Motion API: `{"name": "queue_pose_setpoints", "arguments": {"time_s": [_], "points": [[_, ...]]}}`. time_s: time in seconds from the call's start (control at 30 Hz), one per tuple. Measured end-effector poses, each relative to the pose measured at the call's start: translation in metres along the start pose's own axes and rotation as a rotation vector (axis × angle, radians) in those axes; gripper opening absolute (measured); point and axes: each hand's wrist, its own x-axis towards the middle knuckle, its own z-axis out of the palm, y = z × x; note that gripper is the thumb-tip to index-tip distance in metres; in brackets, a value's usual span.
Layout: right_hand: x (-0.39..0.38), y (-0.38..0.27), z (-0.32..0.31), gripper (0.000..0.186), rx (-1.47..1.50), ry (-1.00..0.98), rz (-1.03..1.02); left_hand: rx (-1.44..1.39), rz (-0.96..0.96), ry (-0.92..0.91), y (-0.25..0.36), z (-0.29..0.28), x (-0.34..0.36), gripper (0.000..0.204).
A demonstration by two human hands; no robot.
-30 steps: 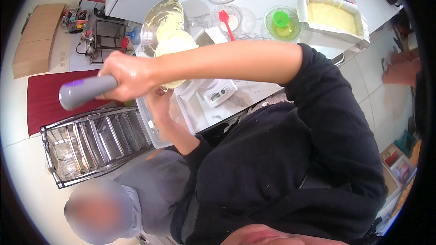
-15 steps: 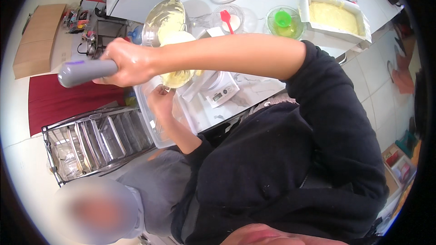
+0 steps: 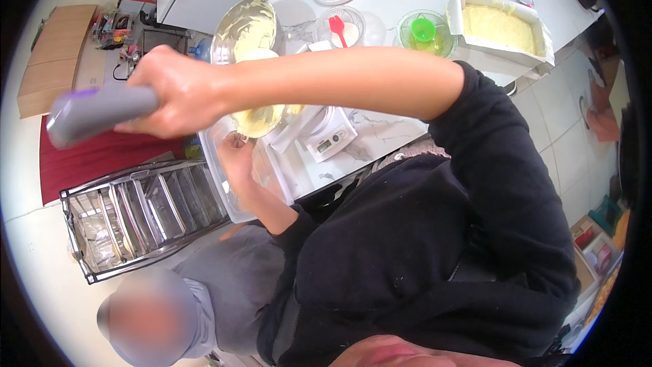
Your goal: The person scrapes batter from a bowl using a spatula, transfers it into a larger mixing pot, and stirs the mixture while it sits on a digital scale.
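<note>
My right arm reaches across the middle to the left. My right hand (image 3: 173, 95) is wrapped round the thick grey handle (image 3: 102, 114) of a tool; its working end is hidden. Behind that forearm stands a metal mixing bowl (image 3: 227, 27), tilted, with pale yellow batter (image 3: 255, 30) smeared inside. Below the forearm, my left hand (image 3: 236, 153) has its fingers closed at the edge of a small rimmed vessel (image 3: 258, 121) coated in yellow batter. A white kitchen scale (image 3: 333, 144) carries a white, paper-like container (image 3: 292, 132), partly covered by my arm.
A clear plastic tub (image 3: 272, 187) lies under my left forearm. Farther back are a glass bowl with a red spatula (image 3: 337, 30), a green cup (image 3: 422, 28) in a glass bowl, and a lined loaf pan (image 3: 499, 27) of batter. A person in grey (image 3: 231, 285) is at lower left, near a rack (image 3: 146, 214).
My right hand and the grey handle have moved left and slightly down, appearing larger. My left hand and the small vessel have shifted slightly left.
</note>
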Motion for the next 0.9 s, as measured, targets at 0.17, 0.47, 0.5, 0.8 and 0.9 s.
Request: {"name": "queue_pose_setpoints", "arguments": {"time_s": [0.17, 0.47, 0.5, 0.8, 0.9], "points": [[-0.008, -0.002, 0.018, 0.026, 0.059, -0.050, -0.018, -0.063, 0.183, 0.015, -0.001, -0.001, 0.006, 0.014], [0.002, -0.013, 0.009, 0.026, 0.033, -0.013, -0.122, -0.004, 0.070, -0.009, 0.003, 0.002, 0.003, 0.014], [0.000, -0.015, 0.013, 0.026, 0.046, -0.034, -0.057, -0.022, 0.113, -0.001, 0.006, 0.003, 0.002, 0.014], [-0.004, 0.010, -0.006, 0.024, -0.037, 0.008, 0.145, -0.027, 0.025, -0.003, -0.004, -0.002, 0.005, 0.013], [-0.003, -0.009, 0.009, 0.023, 0.077, -0.020, -0.038, -0.028, 0.045, -0.003, 0.003, -0.005, 0.003, 0.013]]}}
